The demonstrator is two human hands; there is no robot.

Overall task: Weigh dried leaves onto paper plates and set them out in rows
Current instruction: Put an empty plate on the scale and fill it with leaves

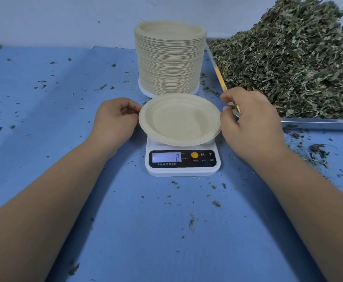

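the paper plate [179, 119] sits on the scale [183, 170] (display reads 2), between both sets of fingers. left hand [115, 119] fingers curl loosely at its left rim, right hand [252, 121] fingers curl at its right rim, leaf scraps [232, 105] beside the thumb; whether either grips, i cannot tell. dried leaves [288, 64] heap just beyond the right fingers.

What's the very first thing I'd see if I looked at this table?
Probably the huge heap of dried leaves piled in the metal tray on the right. Next, the tall stack of paper plates at the back, in the middle. In front of it, an empty paper plate sits on a white scale that reads 2.
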